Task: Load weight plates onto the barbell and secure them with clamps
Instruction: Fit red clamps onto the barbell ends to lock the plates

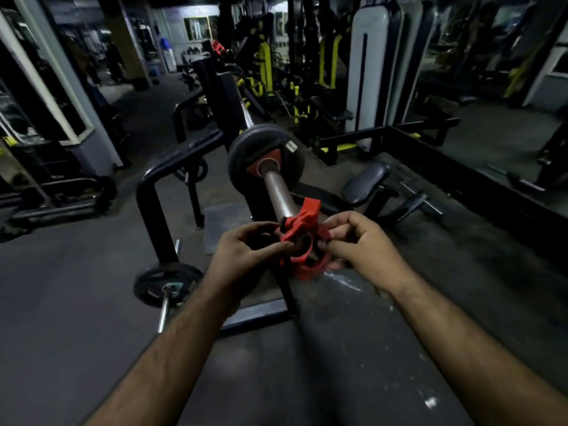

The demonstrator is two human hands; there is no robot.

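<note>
A steel barbell sleeve (278, 193) points toward me from the rack. One black weight plate (266, 159) with a red hub sits on it, pushed far in. A red clamp (302, 233) is at the near tip of the sleeve, its lever raised. My left hand (246, 253) pinches the clamp's left side and my right hand (358, 244) grips its right side. The sleeve's end is hidden behind the clamp and my fingers. At the bar's far end another red clamp (218, 47) shows.
The black bench rack frame (159, 192) stands left of the sleeve. A second bar with a small black plate (167, 284) lies on the floor at the lower left. A padded seat (365, 182) and machine frames stand at the right.
</note>
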